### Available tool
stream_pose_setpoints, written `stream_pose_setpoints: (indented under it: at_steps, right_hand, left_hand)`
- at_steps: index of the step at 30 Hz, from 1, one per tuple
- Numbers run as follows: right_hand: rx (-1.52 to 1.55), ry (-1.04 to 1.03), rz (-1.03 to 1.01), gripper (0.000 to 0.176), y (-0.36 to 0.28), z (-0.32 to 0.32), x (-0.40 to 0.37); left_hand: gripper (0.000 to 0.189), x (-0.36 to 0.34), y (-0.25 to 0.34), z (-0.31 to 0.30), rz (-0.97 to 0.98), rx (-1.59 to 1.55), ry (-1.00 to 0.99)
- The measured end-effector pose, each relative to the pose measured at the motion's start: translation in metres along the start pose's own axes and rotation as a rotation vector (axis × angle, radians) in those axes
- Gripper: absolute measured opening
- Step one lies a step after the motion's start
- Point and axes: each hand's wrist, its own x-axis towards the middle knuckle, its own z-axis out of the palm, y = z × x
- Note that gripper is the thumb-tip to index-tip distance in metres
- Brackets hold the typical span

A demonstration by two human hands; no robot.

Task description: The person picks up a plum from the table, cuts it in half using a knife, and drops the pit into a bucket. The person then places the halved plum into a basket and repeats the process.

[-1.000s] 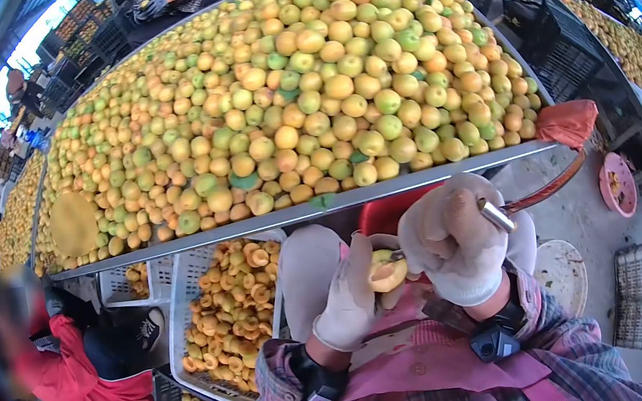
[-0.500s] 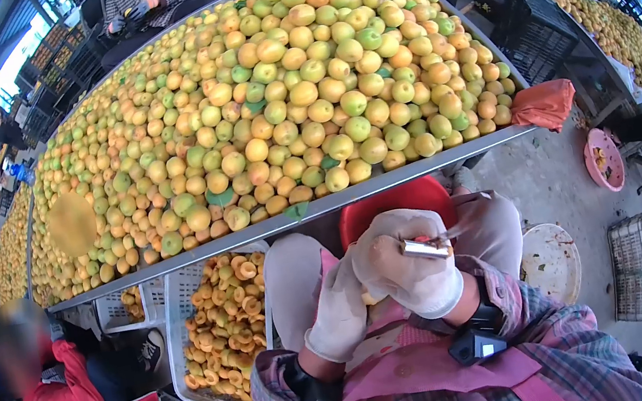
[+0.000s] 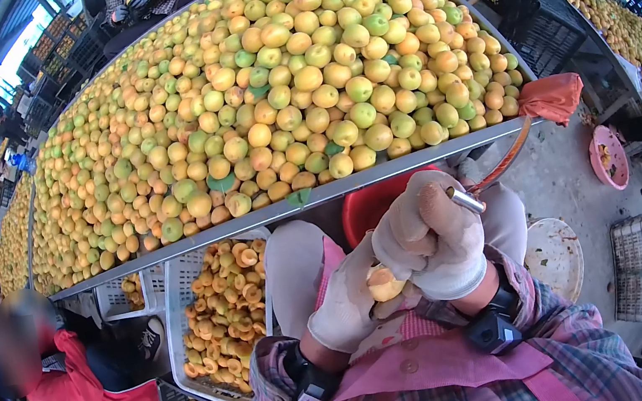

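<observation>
In the head view, my left hand (image 3: 347,302), in a white glove, is closed around a yellow apricot (image 3: 384,283), which shows below the fingers. My right hand (image 3: 439,236), also gloved and stained brown, is closed on a small tool with a shiny metal end (image 3: 466,200); its working part is hidden by my fingers. An orange-red streak, perhaps a strap or cord (image 3: 508,159), runs up and right from beside the metal end. Both hands touch in front of my lap. Behind them is a red basin (image 3: 361,209), partly covered.
A metal-edged table (image 3: 259,235) heaped with apricots (image 3: 309,79) spans the front. At left stands a white crate (image 3: 178,343) of split apricots (image 3: 225,310); a person in red (image 3: 98,391) sits beyond it. A white round lid or tub (image 3: 556,259) and a white crate (image 3: 639,266) lie right.
My right hand has turned and shifted slightly up and right, so the metal end points another way. The apricot in my left hand shows more plainly now. The whole view has shifted slightly.
</observation>
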Motion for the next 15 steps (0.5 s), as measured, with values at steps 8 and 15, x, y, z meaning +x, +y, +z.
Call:
stream_pose_setpoints:
  at_steps: [8,15]
  right_hand:
    - [0.127,-0.034,0.022,0.040,0.000,-0.008,-0.002]
    - [0.097,-0.043,-0.044,0.041,0.002,-0.006,0.006]
  left_hand:
    - [0.057,-0.004,-0.009,0.006,-0.029,-0.190,-0.087]
    - [0.055,-0.004,-0.008,0.003,-0.033,-0.179,-0.103]
